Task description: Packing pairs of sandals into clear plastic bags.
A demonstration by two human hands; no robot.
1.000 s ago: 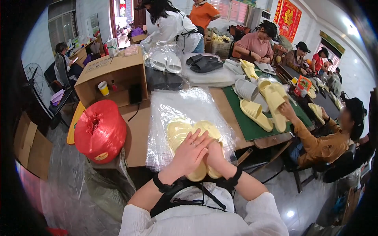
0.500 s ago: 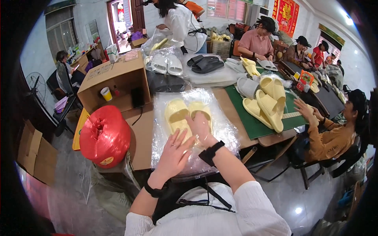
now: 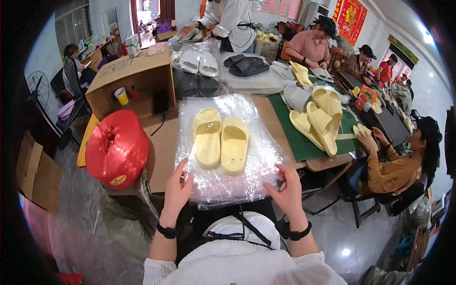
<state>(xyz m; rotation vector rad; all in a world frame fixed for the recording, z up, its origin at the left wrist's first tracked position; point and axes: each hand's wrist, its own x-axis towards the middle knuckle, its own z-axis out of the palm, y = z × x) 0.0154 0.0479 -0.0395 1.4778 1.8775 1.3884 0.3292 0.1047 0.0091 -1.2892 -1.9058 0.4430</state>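
A pair of pale yellow slippers, the left one [image 3: 207,145] and the right one [image 3: 233,154], lies side by side on a stack of clear plastic bags [image 3: 262,159]. Their open heels face me. At the stack's near left edge is my left hand [image 3: 177,195], its fingers curved but apart. Across from it, my right hand [image 3: 288,191] is beside the near right edge, thumb and fingers spread. Neither hand touches the slippers. Whether the fingertips touch the plastic I cannot tell.
To the left stand a red roll of plastic twine [image 3: 116,152] and a cardboard box [image 3: 135,78] on its side. More yellow slippers [image 3: 319,118] are piled on a green mat [image 3: 297,137] at right. A person in an ochre top [image 3: 396,161] sits there, holding a slipper.
Both hands have left the yellow slippers and drawn back toward me, spreading to either side of the bag stack. The slippers now lie uncovered, close together.
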